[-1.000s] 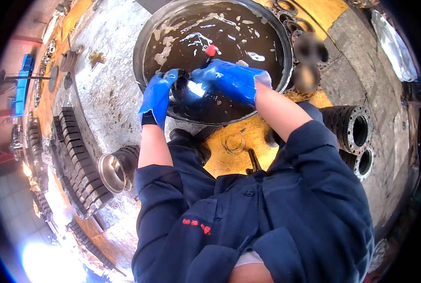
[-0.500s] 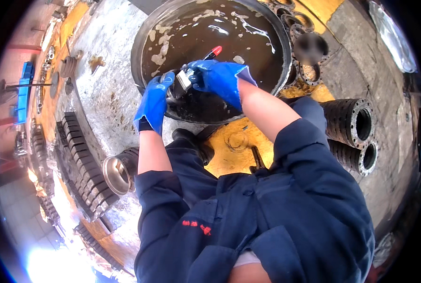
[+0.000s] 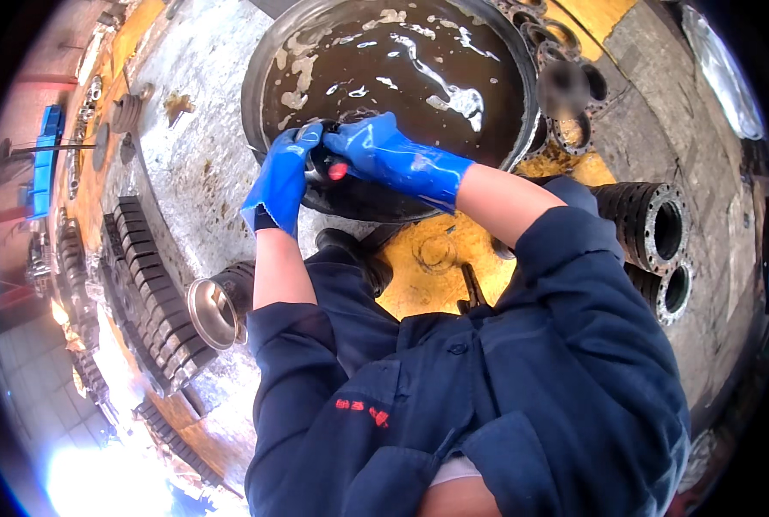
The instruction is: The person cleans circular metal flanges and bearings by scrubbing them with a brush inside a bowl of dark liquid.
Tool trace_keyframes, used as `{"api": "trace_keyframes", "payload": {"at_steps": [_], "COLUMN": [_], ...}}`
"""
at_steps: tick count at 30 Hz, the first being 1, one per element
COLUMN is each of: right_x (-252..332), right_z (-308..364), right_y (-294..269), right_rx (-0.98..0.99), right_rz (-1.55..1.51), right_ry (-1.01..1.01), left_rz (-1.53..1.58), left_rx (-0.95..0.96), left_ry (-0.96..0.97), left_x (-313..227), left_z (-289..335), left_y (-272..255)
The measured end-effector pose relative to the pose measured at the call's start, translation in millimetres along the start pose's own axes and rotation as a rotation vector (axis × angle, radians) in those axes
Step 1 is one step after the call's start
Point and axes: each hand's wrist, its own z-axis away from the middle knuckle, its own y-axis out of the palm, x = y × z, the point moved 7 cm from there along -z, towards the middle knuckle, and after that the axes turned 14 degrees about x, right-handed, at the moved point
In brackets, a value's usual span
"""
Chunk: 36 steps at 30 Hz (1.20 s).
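Both my hands wear blue rubber gloves and meet over the near left rim of a large round black tub (image 3: 524, 112) of brown, murky liquid. My left hand (image 3: 291, 157) is closed on a dark, wet part (image 3: 318, 164), mostly hidden by the gloves. In my right hand (image 3: 363, 142) is a brush (image 3: 338, 171). Its red handle end points back toward me, while its bristles are out of sight behind the glove. White foam (image 3: 464, 102) floats on the liquid beyond my hands.
Flanged metal rings (image 3: 572, 129) lie right of the tub, and stacked flanged cylinders (image 3: 660, 224) rest nearer on the right. On the left stand a row of dark ribbed blocks (image 3: 147, 293) and a shiny metal cup-shaped part (image 3: 212, 312). A yellow board (image 3: 436, 250) lies below the tub.
My right hand has turned the brush over: its red end pointed away and now points toward me, and the pale bristles are hidden. Foam has spread across the liquid.
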Motion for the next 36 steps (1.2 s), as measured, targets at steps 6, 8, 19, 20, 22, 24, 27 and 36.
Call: {"api": "trace_keyframes", "payload": {"at_steps": [6,8,19,20,22,24,27,36], "right_x": [-46.5,-63.3,19.1,9.6,4.1,1.5,-2.0,-31.2], "right_z": [42.6,31.0,16.4,6.0,-3.4,-17.8,-24.9,39.2], "right_y": [-3.2,12.6,-24.4,-21.8,-17.7,-9.6,-0.3,-33.9], "right_rx": [-0.378,0.012,-0.377,-0.311,-0.151,-0.108,-0.008,0.073], "right_rz": [-0.119,0.042,0.032,0.003,0.057,-0.042,-0.094,-0.780], "right_ry": [-0.056,0.049,-0.646,-0.501,-0.379,-0.229,-0.029,0.076], "left_rz": [-0.020,-0.052,0.073,0.113,0.156,0.160,0.170,0.019], "left_rx": [-0.120,-0.162,-0.125,-0.140,-0.163,-0.160,-0.092,-0.170], "left_ry": [-0.057,-0.065,0.042,0.016,-0.018,-0.015,0.063,0.003], "left_x": [-2.5,0.8,-15.2,-1.5,6.4,5.7,19.9,20.3], "left_z": [10.8,6.5,17.0,8.2,8.9,9.0,-3.4,-5.0], "left_y": [-6.0,-12.4,-2.8,-9.5,-12.5,-11.2,-16.5,-25.3]}}
